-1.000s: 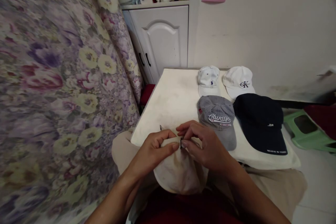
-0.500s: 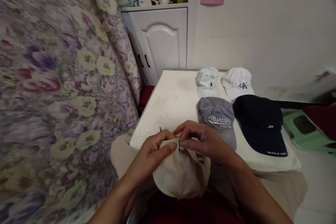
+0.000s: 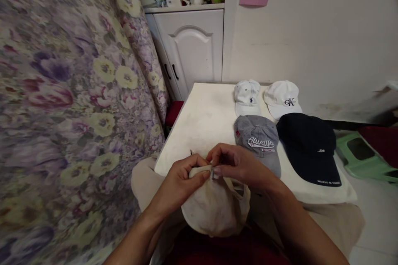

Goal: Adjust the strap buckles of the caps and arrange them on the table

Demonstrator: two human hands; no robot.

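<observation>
A beige cap (image 3: 214,207) rests on my lap at the near edge of a white table (image 3: 205,120). My left hand (image 3: 182,180) is closed on the cap's back strap, thumb and fingers pinching the fabric. My right hand (image 3: 239,165) pinches a small metal buckle (image 3: 212,172) on the same strap, fingertips meeting those of the left hand. A grey cap with "Always" lettering (image 3: 258,140) lies just beyond my right hand.
A navy cap (image 3: 309,145) lies right of the grey one; two white caps (image 3: 248,96) (image 3: 282,97) sit behind, near the wall. A floral cloth (image 3: 71,91) fills the left. A white cabinet (image 3: 189,45) stands behind, and a green stool (image 3: 363,153) at right.
Both hands stay pinched on the strap and buckle. The cap has shifted slightly toward me, and the view has tilted a little.
</observation>
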